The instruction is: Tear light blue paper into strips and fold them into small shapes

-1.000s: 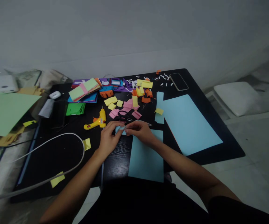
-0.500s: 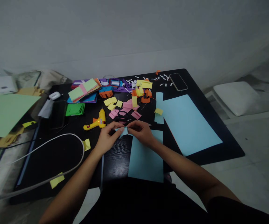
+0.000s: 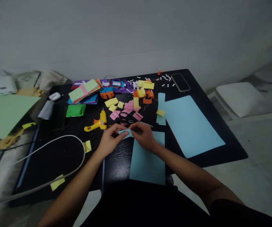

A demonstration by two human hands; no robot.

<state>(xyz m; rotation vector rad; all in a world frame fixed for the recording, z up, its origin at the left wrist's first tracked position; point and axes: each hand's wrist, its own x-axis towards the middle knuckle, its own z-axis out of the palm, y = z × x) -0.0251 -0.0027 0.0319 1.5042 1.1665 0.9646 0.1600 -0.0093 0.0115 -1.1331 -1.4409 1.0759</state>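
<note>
A small piece of light blue paper is held between both hands, above the dark table. My left hand pinches its left end, the thumb lying on top. At its right end, the fingers of my right hand are closed on the same piece, and their tips are partly hidden. Under my right hand and wrist lies a blue paper sheet. A pair of scissors rests just beyond the hands, partly covered by them. To the left of my left hand is a yellow glue gun.
Pink paper pieces, yellow ones and orange scraps lie behind the hands. A large blue sheet and a phone are on the right. A white cable loops across the left side, near a green paper stack.
The small blue paper has been turned and shifted slightly right between my fingers, and now shows a flatter face. Both hands stay in nearly the same place.
</note>
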